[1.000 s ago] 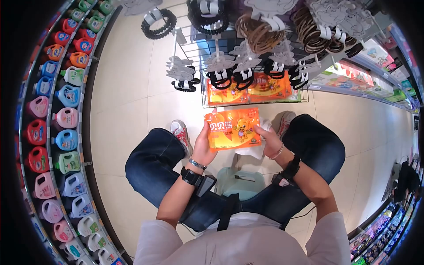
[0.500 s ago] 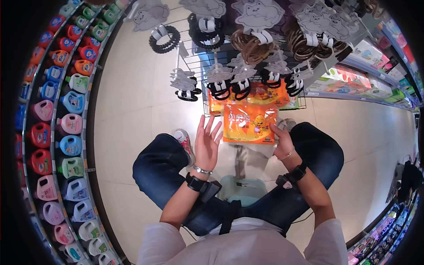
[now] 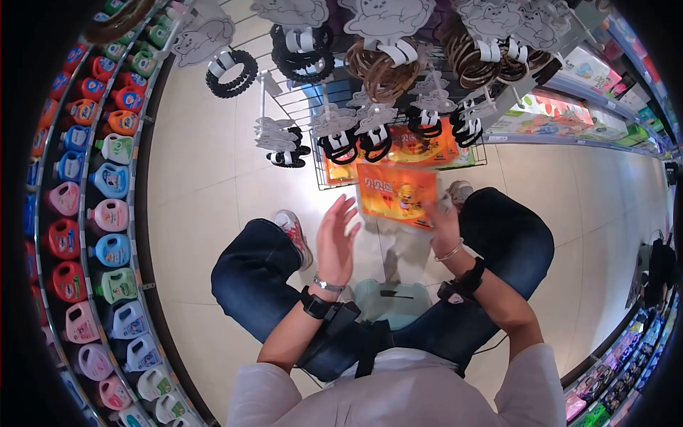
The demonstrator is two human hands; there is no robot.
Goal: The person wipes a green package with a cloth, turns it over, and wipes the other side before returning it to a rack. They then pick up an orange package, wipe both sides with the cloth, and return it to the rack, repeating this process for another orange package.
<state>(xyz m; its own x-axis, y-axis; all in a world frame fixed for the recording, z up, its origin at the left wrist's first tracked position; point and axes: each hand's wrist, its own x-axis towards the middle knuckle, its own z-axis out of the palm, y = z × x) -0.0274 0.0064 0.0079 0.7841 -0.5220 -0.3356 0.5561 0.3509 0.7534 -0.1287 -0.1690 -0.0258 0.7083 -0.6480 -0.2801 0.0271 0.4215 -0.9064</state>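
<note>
An orange plastic packet point(image 3: 390, 191) with a yellow cartoon figure hangs in the air in front of me, tilted and slightly blurred. My right hand point(image 3: 445, 226) grips its right edge between thumb and fingers. Just off the packet's lower left side is my left hand point(image 3: 336, 238), with fingers apart and nothing in them. Similar orange packets point(image 3: 420, 147) lie in a wire basket point(image 3: 324, 186) just beyond, partly hidden by hanging hair ties.
Black hair ties point(image 3: 233, 74) and brown hair ties point(image 3: 384, 71) hang on cards above the basket. Detergent bottles point(image 3: 117, 252) line shelves at left. Boxed goods point(image 3: 551, 114) fill shelves at right. A pale green stool point(image 3: 391, 299) is between my legs.
The packet has tilted, its right side dropping, and shifted slightly left with my right hand. My left hand has turned, its fingers more curled. The view has shifted slightly.
</note>
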